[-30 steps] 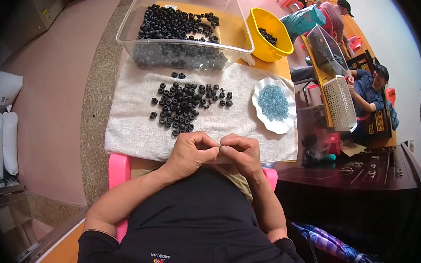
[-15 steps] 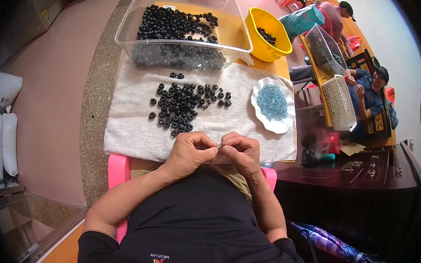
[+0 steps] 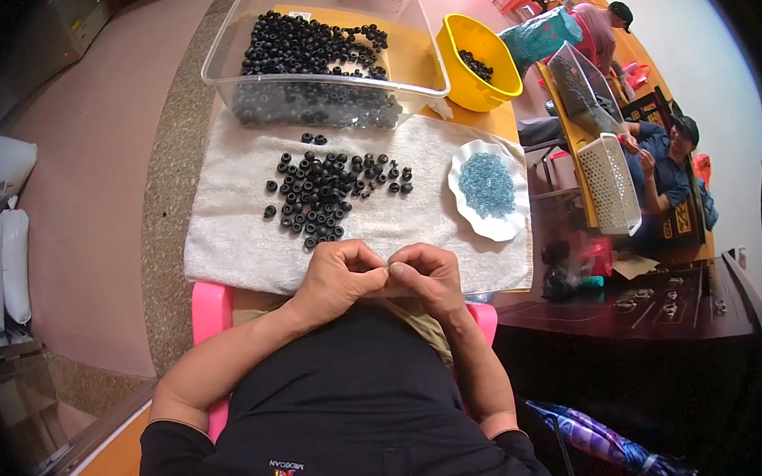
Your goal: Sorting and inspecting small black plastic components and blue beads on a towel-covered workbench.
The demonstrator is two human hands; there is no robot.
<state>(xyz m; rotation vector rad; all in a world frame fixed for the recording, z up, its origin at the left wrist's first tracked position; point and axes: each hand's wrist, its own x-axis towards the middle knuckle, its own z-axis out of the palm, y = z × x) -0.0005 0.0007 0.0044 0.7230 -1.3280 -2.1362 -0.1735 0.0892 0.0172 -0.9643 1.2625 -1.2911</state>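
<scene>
Fingertip to fingertip, my left hand [image 3: 338,277] and my right hand [image 3: 430,277] meet over the near edge of a white towel [image 3: 241,238]. Both pinch with thumb and forefinger; whatever is between them is hidden by the fingertips or too small to name. Just beyond my left hand lies a loose spread of round black beads [image 3: 315,190] with holes, along with a few small broken-looking bits at its right side. A white scalloped dish [image 3: 503,229] of small clear-blue pieces [image 3: 485,184] stands on the towel, beyond and to the right of my right hand.
At the back stands a clear plastic bin [image 3: 419,83] with many black beads. A yellow tub [image 3: 477,97] beside it holds more. Off to the right, two people work at another table with a white perforated basket [image 3: 609,189]. A folded umbrella [image 3: 612,442] lies at lower right.
My fingertips have drawn closer together, covering a tiny pale thing that showed between them before. My right hand has shifted slightly left. The whole view has moved a little.
</scene>
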